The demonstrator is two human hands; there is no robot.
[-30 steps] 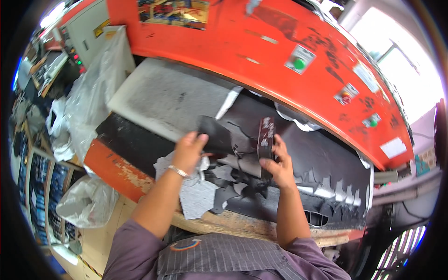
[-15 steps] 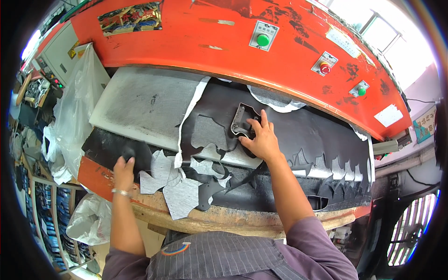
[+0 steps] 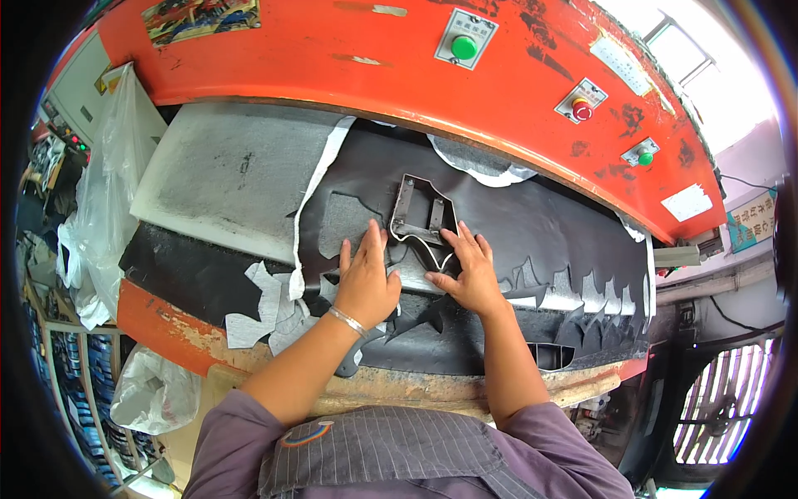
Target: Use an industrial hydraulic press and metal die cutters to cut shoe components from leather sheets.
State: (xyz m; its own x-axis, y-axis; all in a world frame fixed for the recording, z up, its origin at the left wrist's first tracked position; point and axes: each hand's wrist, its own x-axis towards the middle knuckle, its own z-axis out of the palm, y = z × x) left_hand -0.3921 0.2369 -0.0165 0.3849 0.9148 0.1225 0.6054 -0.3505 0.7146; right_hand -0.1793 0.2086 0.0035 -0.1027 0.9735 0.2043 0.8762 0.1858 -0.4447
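A metal cutting die (image 3: pixel 402 208), an angular open frame with crossbars, lies on a black sheet (image 3: pixel 366 179) with a pale grey backing. My right hand (image 3: pixel 471 273) has its fingertips and thumb around the die's lower right corner, gripping that edge. To the left of the die, my left hand (image 3: pixel 366 283) hovers over or rests on the sheet, fingers stretched out and holding nothing; contact cannot be judged. Beside it is a die-shaped cutout (image 3: pixel 339 218) where grey shows through. Cut grey-backed scraps (image 3: pixel 249 320) lie left of my left forearm.
An orange press beam (image 3: pixel 307 71) spans the back, with green buttons (image 3: pixel 464 47) and a red button (image 3: pixel 582 110). A second die (image 3: pixel 553 356) sits at the front right edge. Jagged offcuts (image 3: pixel 573 291) line the sheet's right side. Plastic bags (image 3: pixel 154 391) hang at left.
My left hand has come from the dark piece at far left to beside the die. The die has turned somewhat, and my right hand has shifted down to its lower right corner.
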